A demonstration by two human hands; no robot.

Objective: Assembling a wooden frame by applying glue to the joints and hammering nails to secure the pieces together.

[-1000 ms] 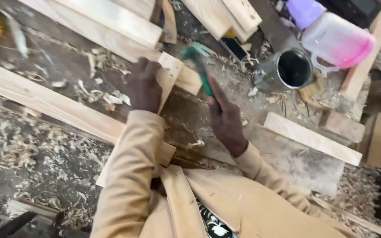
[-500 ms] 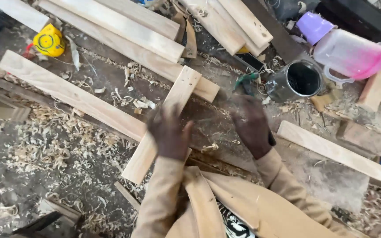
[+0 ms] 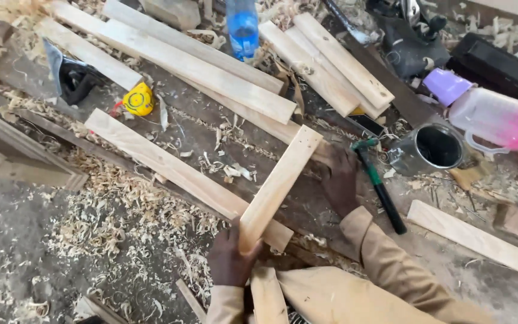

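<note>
My left hand (image 3: 230,263) grips the near end of a short pale wooden plank (image 3: 278,185), which slants up and away across a longer plank (image 3: 169,168) on the workbench. My right hand (image 3: 339,180) rests flat on the bench beside the short plank's far end and holds nothing. A hammer (image 3: 380,187) with a green and black handle lies on the bench just right of that hand. Tan sleeves cover both my arms.
Several long planks (image 3: 211,66) lie across the back of the bench. A blue bottle (image 3: 243,27), a yellow tape measure (image 3: 138,99), a metal can (image 3: 430,147), a pink-tinted jug (image 3: 499,120) and a purple cup (image 3: 445,84) stand around. Wood shavings (image 3: 109,222) cover the left.
My right hand held the green-handled hammer a second ago; it now lies on the bench, let go. My left hand has slid down to the plank's near end.
</note>
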